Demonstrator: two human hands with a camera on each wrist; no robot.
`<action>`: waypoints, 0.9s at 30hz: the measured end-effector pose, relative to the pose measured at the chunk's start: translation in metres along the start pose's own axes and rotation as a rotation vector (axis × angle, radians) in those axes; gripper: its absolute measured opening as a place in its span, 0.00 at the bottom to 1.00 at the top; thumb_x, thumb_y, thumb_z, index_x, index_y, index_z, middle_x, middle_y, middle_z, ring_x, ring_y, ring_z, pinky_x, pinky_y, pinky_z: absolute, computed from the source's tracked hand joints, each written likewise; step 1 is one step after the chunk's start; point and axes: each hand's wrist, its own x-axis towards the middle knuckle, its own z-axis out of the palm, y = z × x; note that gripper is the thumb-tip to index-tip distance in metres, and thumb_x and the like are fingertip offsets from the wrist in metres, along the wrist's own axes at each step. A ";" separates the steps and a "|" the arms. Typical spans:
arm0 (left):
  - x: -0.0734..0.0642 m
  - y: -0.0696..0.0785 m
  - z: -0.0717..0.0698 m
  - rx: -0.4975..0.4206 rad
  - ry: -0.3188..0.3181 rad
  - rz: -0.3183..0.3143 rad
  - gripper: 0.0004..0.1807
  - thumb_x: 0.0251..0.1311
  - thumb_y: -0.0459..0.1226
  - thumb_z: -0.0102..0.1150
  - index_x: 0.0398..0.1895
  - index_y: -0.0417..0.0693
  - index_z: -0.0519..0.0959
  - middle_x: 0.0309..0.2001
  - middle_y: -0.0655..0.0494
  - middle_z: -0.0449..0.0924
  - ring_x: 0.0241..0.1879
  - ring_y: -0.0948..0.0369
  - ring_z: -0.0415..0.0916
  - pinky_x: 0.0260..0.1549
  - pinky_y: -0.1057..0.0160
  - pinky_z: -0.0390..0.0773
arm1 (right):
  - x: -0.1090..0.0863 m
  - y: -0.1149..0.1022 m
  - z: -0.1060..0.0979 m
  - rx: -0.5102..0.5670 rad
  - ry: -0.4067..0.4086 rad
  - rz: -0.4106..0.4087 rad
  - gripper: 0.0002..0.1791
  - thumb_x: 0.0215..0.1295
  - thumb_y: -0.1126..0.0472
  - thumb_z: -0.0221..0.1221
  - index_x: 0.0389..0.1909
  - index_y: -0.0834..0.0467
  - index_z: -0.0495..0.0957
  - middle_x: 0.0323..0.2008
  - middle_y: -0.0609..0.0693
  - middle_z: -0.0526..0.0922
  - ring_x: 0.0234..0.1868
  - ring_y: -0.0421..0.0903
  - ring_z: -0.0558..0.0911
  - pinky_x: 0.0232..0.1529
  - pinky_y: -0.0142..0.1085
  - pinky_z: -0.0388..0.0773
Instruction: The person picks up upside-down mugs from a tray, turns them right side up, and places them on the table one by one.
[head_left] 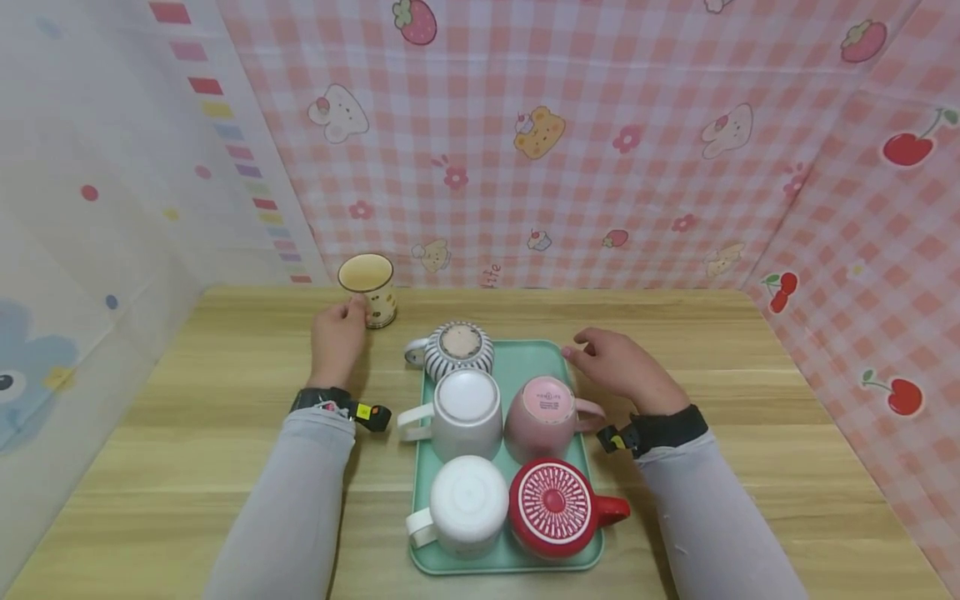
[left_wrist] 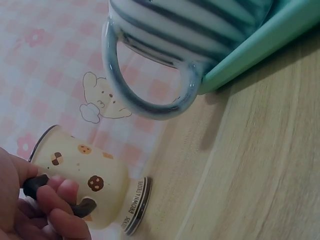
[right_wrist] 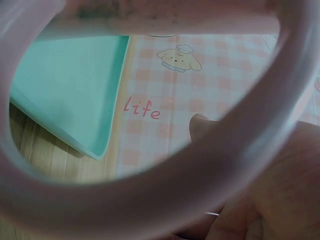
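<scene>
My left hand (head_left: 339, 337) grips the dark handle (left_wrist: 86, 206) of a cream enamel-style mug (head_left: 381, 305), fingers curled through it. The mug stands upright near the back wall, with small cookie prints and a dark rim. My right hand (head_left: 626, 367) holds nothing; its fingers are loosely bent beside the tray's upper right edge. On the green tray (head_left: 528, 354), mugs sit upside down: a striped mug (head_left: 459, 350), a light grey mug (head_left: 467, 417), a white mug (head_left: 468, 504), a pink mug (head_left: 546, 421) and a red mug (head_left: 555, 508). The pink handle (right_wrist: 150, 207) fills the right wrist view.
The wooden table (head_left: 757, 467) carries everything. A pink checked cloth (head_left: 570, 183) with cartoon prints covers the back, and a pale cloth (head_left: 97, 250) hangs at left. Mug handles stick out past both sides of the tray.
</scene>
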 end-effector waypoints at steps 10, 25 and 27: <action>-0.005 0.004 -0.005 0.040 -0.022 -0.010 0.29 0.77 0.56 0.49 0.55 0.38 0.82 0.57 0.38 0.82 0.57 0.44 0.77 0.61 0.45 0.74 | 0.000 0.000 0.000 0.014 -0.001 -0.005 0.31 0.79 0.45 0.53 0.70 0.64 0.71 0.58 0.65 0.83 0.56 0.60 0.83 0.58 0.59 0.80; -0.024 0.029 -0.013 -0.046 -0.099 0.187 0.20 0.77 0.50 0.54 0.60 0.46 0.78 0.58 0.46 0.79 0.53 0.52 0.74 0.55 0.54 0.73 | -0.002 -0.001 0.000 0.025 -0.012 -0.010 0.32 0.79 0.44 0.53 0.71 0.64 0.71 0.59 0.65 0.82 0.58 0.61 0.82 0.58 0.59 0.80; -0.026 0.031 -0.013 -0.034 -0.200 0.195 0.21 0.76 0.51 0.54 0.61 0.49 0.77 0.58 0.47 0.80 0.54 0.50 0.75 0.55 0.52 0.76 | -0.002 -0.001 0.000 0.028 -0.010 -0.011 0.32 0.79 0.44 0.53 0.71 0.63 0.71 0.59 0.65 0.82 0.58 0.61 0.82 0.58 0.59 0.80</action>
